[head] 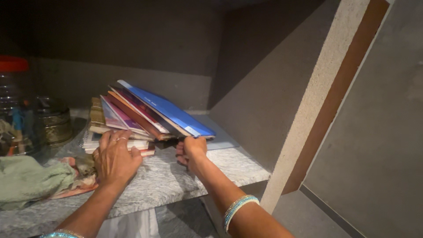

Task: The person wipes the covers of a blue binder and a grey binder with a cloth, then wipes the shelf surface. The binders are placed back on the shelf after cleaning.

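A stack of books and notebooks lies on a grey stone shelf. A blue-covered book tops the pile and is tilted up at its left side. My right hand grips the front right corner of the upper books, lifting them. My left hand lies flat, fingers spread, on the lower books at the front left of the stack; it wears rings. Both wrists carry turquoise bangles.
A clear plastic jar with a red lid and a round metal tin stand at the left. A green cloth and a patterned cloth lie in front. A wall panel closes the right side.
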